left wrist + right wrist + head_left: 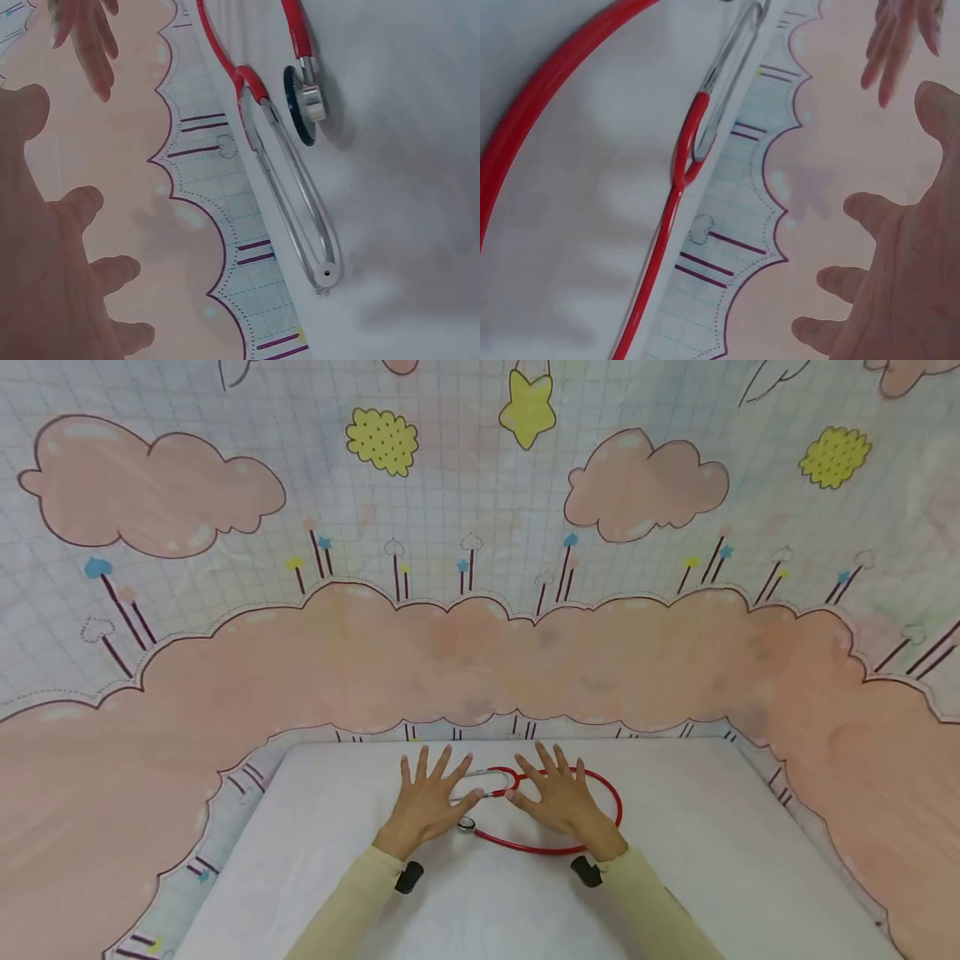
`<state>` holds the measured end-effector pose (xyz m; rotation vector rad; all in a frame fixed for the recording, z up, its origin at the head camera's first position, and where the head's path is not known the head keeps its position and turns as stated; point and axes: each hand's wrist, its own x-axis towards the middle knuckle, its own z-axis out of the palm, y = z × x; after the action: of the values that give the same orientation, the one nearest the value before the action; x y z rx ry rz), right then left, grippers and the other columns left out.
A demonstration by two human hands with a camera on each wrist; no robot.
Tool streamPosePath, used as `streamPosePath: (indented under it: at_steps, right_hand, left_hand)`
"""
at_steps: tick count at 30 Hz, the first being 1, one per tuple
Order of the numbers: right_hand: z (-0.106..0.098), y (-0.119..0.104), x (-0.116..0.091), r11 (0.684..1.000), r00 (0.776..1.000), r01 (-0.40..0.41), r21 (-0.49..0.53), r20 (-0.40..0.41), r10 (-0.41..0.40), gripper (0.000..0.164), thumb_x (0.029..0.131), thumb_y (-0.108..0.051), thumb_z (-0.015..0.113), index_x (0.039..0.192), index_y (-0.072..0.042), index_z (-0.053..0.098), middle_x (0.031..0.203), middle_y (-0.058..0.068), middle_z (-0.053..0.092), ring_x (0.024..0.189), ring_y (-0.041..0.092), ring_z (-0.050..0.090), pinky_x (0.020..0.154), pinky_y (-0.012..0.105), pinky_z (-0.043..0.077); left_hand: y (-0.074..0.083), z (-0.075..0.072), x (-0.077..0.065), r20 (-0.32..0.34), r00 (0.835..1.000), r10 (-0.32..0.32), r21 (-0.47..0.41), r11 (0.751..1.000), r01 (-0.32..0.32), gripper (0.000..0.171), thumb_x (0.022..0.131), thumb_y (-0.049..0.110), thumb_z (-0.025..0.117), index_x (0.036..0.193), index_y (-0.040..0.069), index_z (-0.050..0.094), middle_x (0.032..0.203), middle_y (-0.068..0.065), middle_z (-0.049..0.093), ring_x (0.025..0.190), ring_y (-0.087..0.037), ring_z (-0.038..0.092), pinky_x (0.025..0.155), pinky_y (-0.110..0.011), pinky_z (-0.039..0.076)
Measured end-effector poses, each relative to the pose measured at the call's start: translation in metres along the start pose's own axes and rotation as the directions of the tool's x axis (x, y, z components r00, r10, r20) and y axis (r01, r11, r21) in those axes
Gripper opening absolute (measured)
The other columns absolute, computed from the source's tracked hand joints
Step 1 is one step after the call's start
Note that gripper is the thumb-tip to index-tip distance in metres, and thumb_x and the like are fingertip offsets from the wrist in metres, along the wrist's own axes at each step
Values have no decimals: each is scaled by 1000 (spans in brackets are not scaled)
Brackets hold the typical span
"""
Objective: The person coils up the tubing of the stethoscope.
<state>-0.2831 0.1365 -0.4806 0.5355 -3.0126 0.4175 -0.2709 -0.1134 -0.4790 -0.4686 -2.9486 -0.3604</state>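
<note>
A stethoscope with red tubing (pixel 619 806) lies on the white table, its tube looped out to the right. Its metal ear tubes (pixel 296 191) point left, and the round chest piece (pixel 304 105) rests close to them. My left hand (pixel 427 802) hovers over the ear tubes with fingers spread, partly hiding them in the head view. Above the loop of tubing, my right hand (pixel 561 797) is spread in the same way. Both wrist views show the hands raised apart from the stethoscope, holding nothing.
The white table top (pixel 300 852) runs to a back edge just beyond the hands. Behind and beside it hangs a cloth (pixel 480 660) printed with clouds, stars and hearts. A dark wrist strap piece (pixel 409 877) sits under each wrist.
</note>
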Motion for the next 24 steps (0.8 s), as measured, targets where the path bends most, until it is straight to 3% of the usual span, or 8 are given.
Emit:
streamPosePath:
  at_steps: [3,12,24]
  right_hand:
    - [0,3,4,1000,1000,0,15,-12,0,75,91,-71,42,154,-32,31,165,10,17,151,42,12,113,72,8]
    - [6,13,10,999,997,-50,12,62,49,71,93,-65,45,154,-31,31,164,11,20,150,42,16,114,71,12]
    - [16,28,20,994,991,-103,24,86,100,70,94,-62,47,154,-28,33,163,12,23,150,41,19,114,70,11]
  left_hand:
    - [-2,3,4,-8,1000,-1,-12,1000,1,70,94,71,35,153,33,33,162,-10,25,149,-48,11,114,-70,4]
    - [-8,12,8,45,999,-10,-65,998,13,72,94,70,38,154,32,31,163,-11,22,151,-44,10,116,-68,7]
    - [-13,26,16,65,998,-26,-137,990,34,75,93,65,47,154,24,35,161,-14,27,150,-43,17,116,-67,12]
